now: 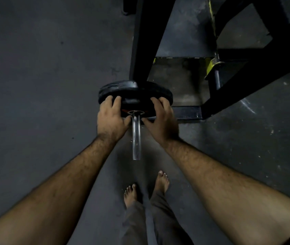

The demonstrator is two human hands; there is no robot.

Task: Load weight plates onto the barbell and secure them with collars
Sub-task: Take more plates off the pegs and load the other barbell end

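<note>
both hands are on the plate (135,93) at mid-frame, and it's threaded on the bar (136,137), whose sleeve runs down the centre of the frame toward the feet (130,194). left hand (111,119) is wrapped over the plate's left edge, fingers curled on the rim, thumb down near the hub. right hand (160,119) mirrors it on the right edge, fingers over the rim, thumb reaching in beside the bar. so both are gripping the plate, neither is free.

the plate sits well up the sleeve, tucked close under the black rack post (140,50) that climbs to the top of the frame. whether it's seated hard against the bar's inner shoulder, can't tell, the plate hides that. there may be a second plate behind this one; the rim looks doubled, but it's too dark to call.

a long bare stretch of sleeve shows below the plate, with no collar on it, and no collar anywhere on the floor (34,85) in view. judging by that: this end has its plate on, collar not yet fitted, and the bar's other end is out of frame, so its state is unknown.
</note>
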